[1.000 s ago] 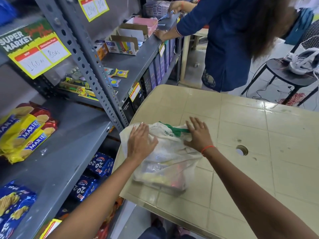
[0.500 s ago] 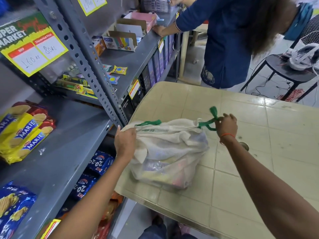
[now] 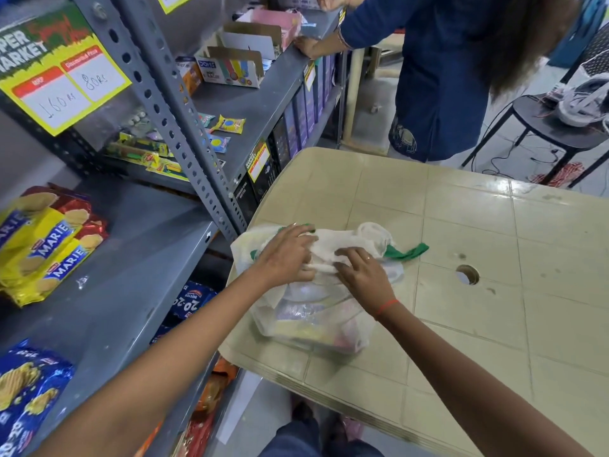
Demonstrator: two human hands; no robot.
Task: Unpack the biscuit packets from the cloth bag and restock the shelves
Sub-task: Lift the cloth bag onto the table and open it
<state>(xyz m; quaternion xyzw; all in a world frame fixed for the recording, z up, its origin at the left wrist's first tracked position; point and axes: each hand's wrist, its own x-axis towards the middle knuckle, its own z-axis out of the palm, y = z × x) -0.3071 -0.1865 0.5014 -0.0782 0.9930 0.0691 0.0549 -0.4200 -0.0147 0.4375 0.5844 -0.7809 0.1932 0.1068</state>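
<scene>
None of the biscuit packets (image 3: 309, 328) is out yet — they show only as yellow and red blurs through the thin weave of the cloth bag (image 3: 329, 311), which lies on its side near the left edge of the beige table (image 3: 461, 225), just beside the shelf upright.

Left hand (image 3: 286, 258) lies on the bunched fabric at the bag's mouth, fingers curled down and pinching a fold of cloth. Right hand (image 3: 365, 275) is touching the same gathered mouth from the other side, fingers bent and pressing into the fabric; whether it truly grips a fold or only presses I cannot tell. One green handle (image 3: 407, 251) trails loose onto the table to the right.

Judged stage: opening the bag, the very start of unpacking. Nothing from it has reached the shelf (image 3: 138, 275).

Shelf stock already present (not from this bag, as far as can be told): Marie packets (image 3: 49, 242) at far left, blue packets (image 3: 26, 390) at the near corner, more blue ones (image 3: 194, 300) on the level below. Bare grey shelf between the stacks — room to restock.

Left to do: open the mouth, lift packets out, place them.
</scene>
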